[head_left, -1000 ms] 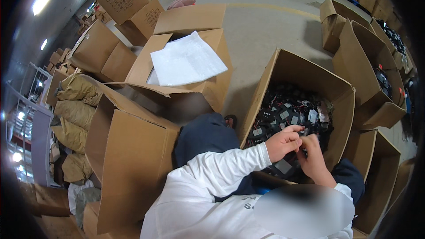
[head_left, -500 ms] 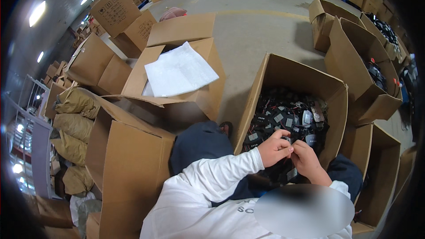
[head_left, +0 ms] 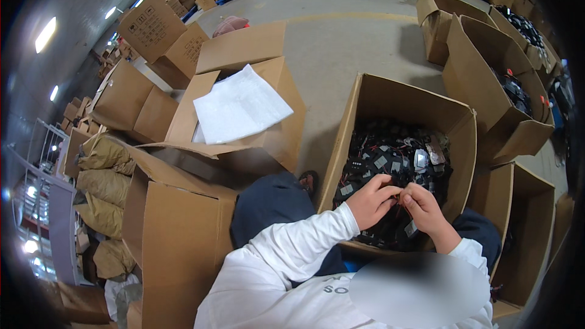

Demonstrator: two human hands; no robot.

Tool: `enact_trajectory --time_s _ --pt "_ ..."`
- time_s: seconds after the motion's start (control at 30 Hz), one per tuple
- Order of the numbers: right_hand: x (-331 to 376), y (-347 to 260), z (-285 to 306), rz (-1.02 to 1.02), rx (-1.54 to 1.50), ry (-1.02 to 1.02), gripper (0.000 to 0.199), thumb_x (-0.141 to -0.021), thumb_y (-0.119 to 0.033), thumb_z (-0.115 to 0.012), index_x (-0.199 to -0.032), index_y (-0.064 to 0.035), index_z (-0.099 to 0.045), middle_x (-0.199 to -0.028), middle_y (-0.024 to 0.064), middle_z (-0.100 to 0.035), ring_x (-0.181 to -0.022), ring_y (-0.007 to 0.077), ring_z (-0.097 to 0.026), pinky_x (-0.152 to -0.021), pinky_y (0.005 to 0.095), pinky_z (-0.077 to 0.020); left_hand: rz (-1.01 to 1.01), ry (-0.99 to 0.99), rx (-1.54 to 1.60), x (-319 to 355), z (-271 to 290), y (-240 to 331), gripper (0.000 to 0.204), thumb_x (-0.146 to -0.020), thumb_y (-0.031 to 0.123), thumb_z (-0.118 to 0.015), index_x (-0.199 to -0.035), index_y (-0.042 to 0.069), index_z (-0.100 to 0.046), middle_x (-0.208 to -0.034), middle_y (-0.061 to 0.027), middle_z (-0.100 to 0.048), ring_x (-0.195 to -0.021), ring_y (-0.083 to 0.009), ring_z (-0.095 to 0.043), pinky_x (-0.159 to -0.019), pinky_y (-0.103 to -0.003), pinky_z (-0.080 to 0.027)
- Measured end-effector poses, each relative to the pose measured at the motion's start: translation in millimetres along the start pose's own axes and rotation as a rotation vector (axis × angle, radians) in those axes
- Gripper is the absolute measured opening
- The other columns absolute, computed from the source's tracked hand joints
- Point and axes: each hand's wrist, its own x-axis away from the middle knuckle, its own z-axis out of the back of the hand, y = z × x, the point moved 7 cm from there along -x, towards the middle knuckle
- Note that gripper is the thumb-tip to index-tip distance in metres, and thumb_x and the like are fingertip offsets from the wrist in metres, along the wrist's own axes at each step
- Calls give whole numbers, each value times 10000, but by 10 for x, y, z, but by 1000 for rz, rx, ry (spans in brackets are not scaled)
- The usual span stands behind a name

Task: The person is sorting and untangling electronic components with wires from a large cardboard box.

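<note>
Over an open cardboard box (head_left: 341,146) my two hands meet at the fingertips. The fingers of my left hand (head_left: 373,202) are bent in a pinch toward my right hand (head_left: 423,208), whose thumb and curled fingers press together. Thin reddish wires (head_left: 399,202) show between and just below the fingertips; what they belong to is hidden. Inside the box lies a heap of small black electronic units (head_left: 381,162) with pale labels and red and black wires. A silver-white unit (head_left: 420,159) lies on the heap beyond my hands.
Beside my left leg stands a tall carton (head_left: 183,237). Ahead of it, white foam sheeting (head_left: 241,106) covers another open carton (head_left: 286,94). More open cartons (head_left: 481,79) with black parts line the right. Tan sacks (head_left: 100,189) are stacked at far left.
My right hand has turned and its fingers have curled in more tightly. Reddish wires now show at the fingertips. The whole view has shifted slightly.
</note>
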Motion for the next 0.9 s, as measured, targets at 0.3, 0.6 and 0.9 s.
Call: enact_trajectory --time_s 0.3,0.6,0.9 --pt "160 -48 -64 -48 -12 29 216 -1046 -132 -548 -938 -1 -682 -849 58 -620 -741 157 -583 -692 297 -482 -62 -8 10 56 -14 95 116 -911 59 -683 -1005 -3 -660 -1270 -242 -514 -1124 -401 -585 -954 -404 -491" --pt "267 -117 -79 -216 -246 217 218 -1038 -119 -592 -1120 15 -744 -899 50 -670 -791 100 -617 -648 232 -481 177 98 -201 138 1 36 101 -937 170 -688 -970 77 -710 -1380 -158 -547 -1300 -309 -512 -1021 -420 -433" --pt "362 268 -213 -429 -905 372 265 -1030 -189 -621 -1116 42 -722 -966 116 -734 -746 140 -649 -608 236 -482 434 -225 827 170 -462 -518 169 -955 180 -700 -944 18 -747 -1105 -86 -703 -1078 -184 -642 -956 -313 -467"
